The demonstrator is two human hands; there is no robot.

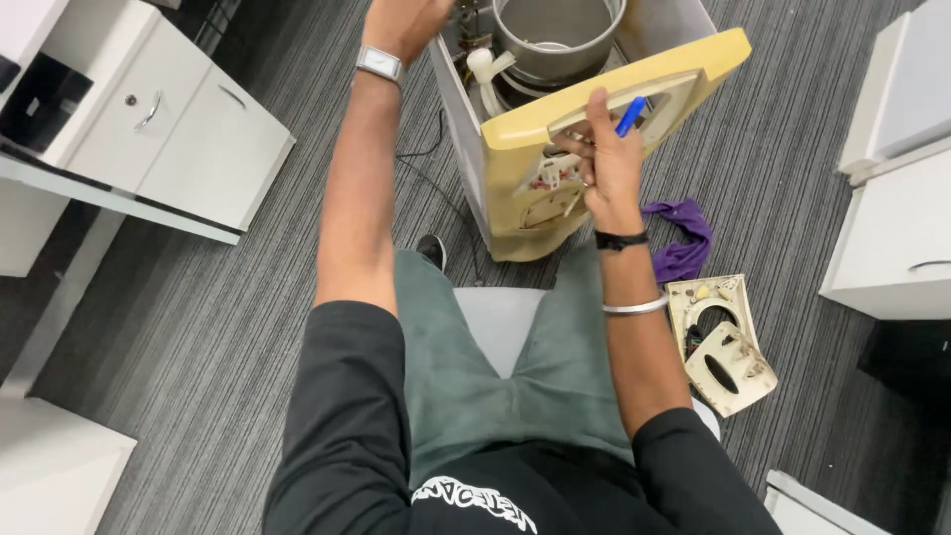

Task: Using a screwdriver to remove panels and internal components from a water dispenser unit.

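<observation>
Hands: two, both at one opened appliance on the carpet.
Left hand point(401, 22) reaches into the appliance's top, fingers cut off by the frame, grip impossible to tell; one steel tank point(555, 35) beside it. Right hand point(606, 163) pinches one blue tool point(630, 116), pointing up-right, against the tilted yellow panel point(594, 99); tip hidden. One purple cloth point(682, 238), one loose panel piece point(721, 342) on the floor at right.

The left hand point(404, 25) was cut off by the top edge, so its fingers and grip could not be told. The metal tank point(557, 35) was cropped there too. The right hand point(609, 163) hid most of the blue tool point(630, 115).
</observation>
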